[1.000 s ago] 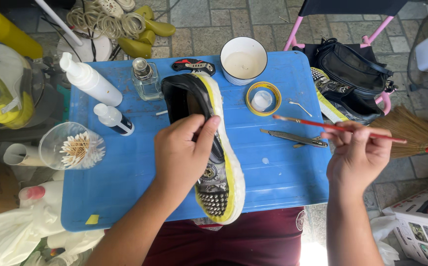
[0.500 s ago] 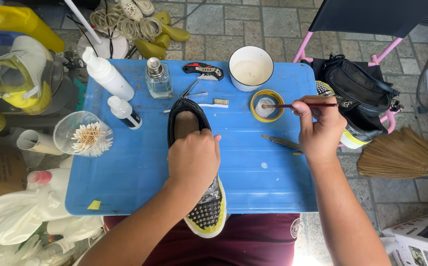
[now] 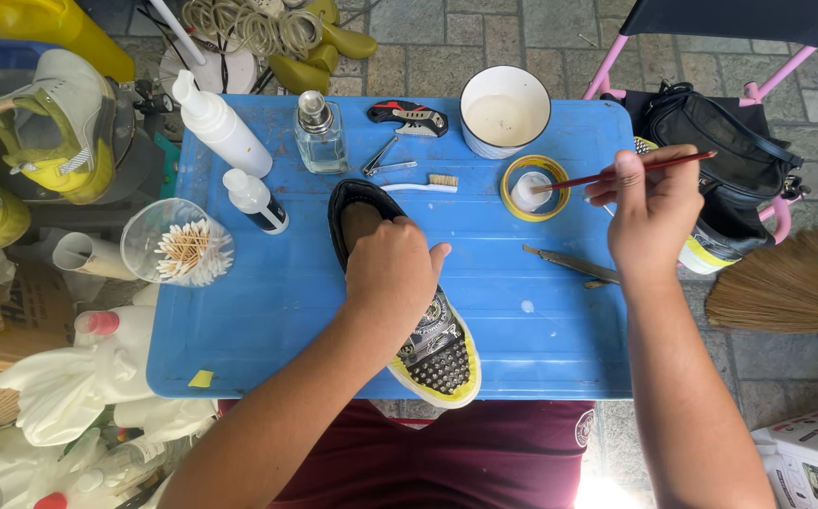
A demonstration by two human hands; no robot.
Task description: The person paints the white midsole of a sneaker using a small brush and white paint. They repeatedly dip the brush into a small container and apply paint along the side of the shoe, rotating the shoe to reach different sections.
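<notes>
A black slip-on shoe [image 3: 428, 344] with a studded toe and yellow-taped sole lies upright on the blue table [image 3: 268, 311], toe towards me. My left hand [image 3: 390, 273] presses down on its middle and grips it. My right hand [image 3: 649, 212] holds a thin red-handled paintbrush [image 3: 635, 170], whose tip dips into a small white pot inside a yellow tape roll [image 3: 533, 188].
On the table: a white cup of pale liquid [image 3: 504, 108], a glass bottle [image 3: 319, 132], two white bottles [image 3: 220, 123], a cup of cotton swabs [image 3: 178, 247], a toothbrush [image 3: 423, 184], a cutter [image 3: 407, 115], tweezers [image 3: 569, 264]. A black bag [image 3: 720, 151] and broom [image 3: 786, 283] lie right.
The shoe has been turned from sole-up to upright under my left hand. My right hand moved up with the brush and its tip now sits in the small pot.
</notes>
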